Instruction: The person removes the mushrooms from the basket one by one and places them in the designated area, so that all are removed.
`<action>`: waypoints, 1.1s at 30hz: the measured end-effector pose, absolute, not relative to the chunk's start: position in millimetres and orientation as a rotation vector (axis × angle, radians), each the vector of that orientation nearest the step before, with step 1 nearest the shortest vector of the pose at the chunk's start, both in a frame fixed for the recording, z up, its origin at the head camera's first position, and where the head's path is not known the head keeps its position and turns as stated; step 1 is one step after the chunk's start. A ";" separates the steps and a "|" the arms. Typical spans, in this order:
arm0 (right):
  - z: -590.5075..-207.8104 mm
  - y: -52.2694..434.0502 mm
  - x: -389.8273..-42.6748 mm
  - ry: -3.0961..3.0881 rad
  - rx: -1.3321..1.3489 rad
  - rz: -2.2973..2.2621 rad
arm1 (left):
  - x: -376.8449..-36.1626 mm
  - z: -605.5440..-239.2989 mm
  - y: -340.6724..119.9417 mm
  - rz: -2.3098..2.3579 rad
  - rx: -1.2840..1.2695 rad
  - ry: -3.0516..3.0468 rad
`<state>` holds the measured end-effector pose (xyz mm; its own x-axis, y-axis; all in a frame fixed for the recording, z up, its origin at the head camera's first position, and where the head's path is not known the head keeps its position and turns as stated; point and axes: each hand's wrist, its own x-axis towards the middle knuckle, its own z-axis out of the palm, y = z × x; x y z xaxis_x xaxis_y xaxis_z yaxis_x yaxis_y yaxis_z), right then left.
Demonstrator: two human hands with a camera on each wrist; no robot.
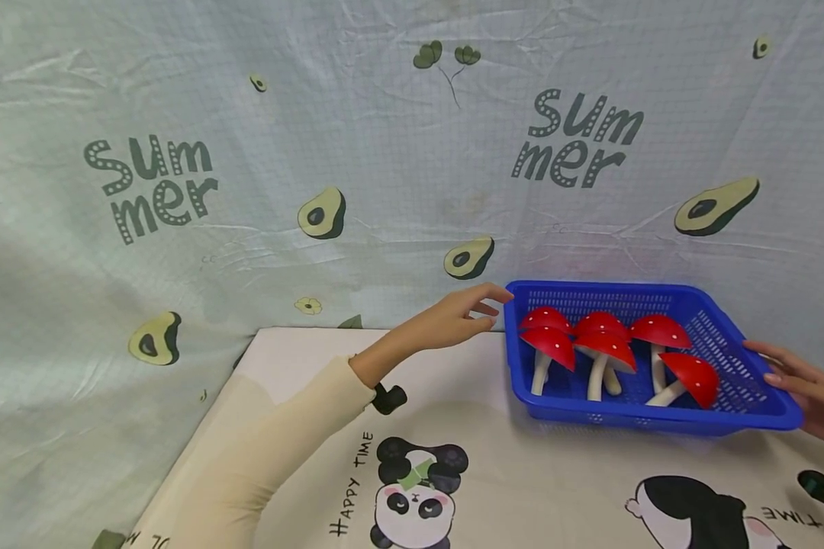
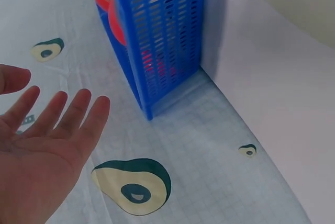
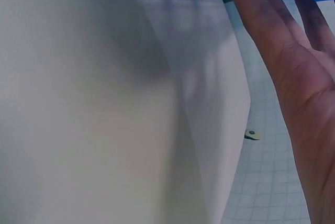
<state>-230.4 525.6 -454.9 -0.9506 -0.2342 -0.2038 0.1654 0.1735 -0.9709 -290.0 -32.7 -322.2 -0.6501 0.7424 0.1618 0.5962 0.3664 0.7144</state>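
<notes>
A blue slotted plastic basket (image 1: 741, 385) stands on the table at the right and holds several red toy mushrooms (image 1: 607, 347) with white stems. My left hand (image 1: 463, 313) reaches toward the basket's far left corner, fingers straight, holding nothing. In the left wrist view that hand (image 2: 49, 130) is spread open a short way from the basket's corner (image 2: 157, 51). My right hand (image 1: 806, 389) lies flat beside the basket's right rim, with its fingertips at the rim. The right wrist view shows its open palm (image 3: 303, 88) with straight fingers.
The table carries a cream cloth printed with pandas (image 1: 412, 492) and the words "Happy time". Behind it hangs a pale backdrop with avocado prints (image 1: 323, 213) and "Summer" lettering. The table's left edge (image 1: 199, 427) runs diagonally toward me.
</notes>
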 end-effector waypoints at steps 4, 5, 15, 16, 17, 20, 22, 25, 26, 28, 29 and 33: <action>-457.2 525.3 -228.0 2.022 -0.098 -1.986 | -294.9 -321.7 -21.9 1.176 1.207 2.438; -457.7 525.2 -227.2 2.000 -0.108 -2.011 | -296.2 -321.8 -18.7 1.176 1.206 2.440; -460.2 520.1 -226.7 2.150 -0.065 -1.897 | -307.2 -320.1 14.3 1.151 1.169 2.409; -460.2 520.1 -226.6 2.160 -0.063 -1.890 | -308.3 -320.0 17.3 1.151 1.152 2.399; -460.3 520.2 -226.5 2.164 -0.061 -1.890 | -309.2 -320.0 20.2 1.155 1.128 2.387; -461.5 519.8 -226.6 2.189 -0.058 -1.873 | -311.1 -319.6 28.5 1.099 1.072 2.390; -462.8 519.5 -226.2 2.213 -0.064 -1.857 | -312.6 -319.7 34.3 1.035 1.055 2.397; -464.6 519.3 -225.2 2.260 -0.088 -1.823 | -315.4 -320.0 42.9 0.905 1.051 2.439; -465.0 519.3 -225.1 2.267 -0.098 -1.821 | -316.7 -320.4 45.3 0.876 1.047 2.446; -465.2 519.4 -224.7 2.272 -0.110 -1.824 | -319.4 -321.1 49.7 0.833 1.027 2.465; -465.1 519.5 -224.6 2.264 -0.111 -1.834 | -320.9 -321.6 51.8 0.812 1.018 2.476; -464.3 518.7 -223.6 2.261 -0.097 -1.842 | -326.4 -323.1 57.3 0.772 0.973 2.473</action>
<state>-223.6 518.7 -464.3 -0.9729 -0.1908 -0.1303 0.0890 0.2109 -0.9735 -326.4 57.3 -323.1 -0.6921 0.7086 -0.1371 0.5050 0.6111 0.6095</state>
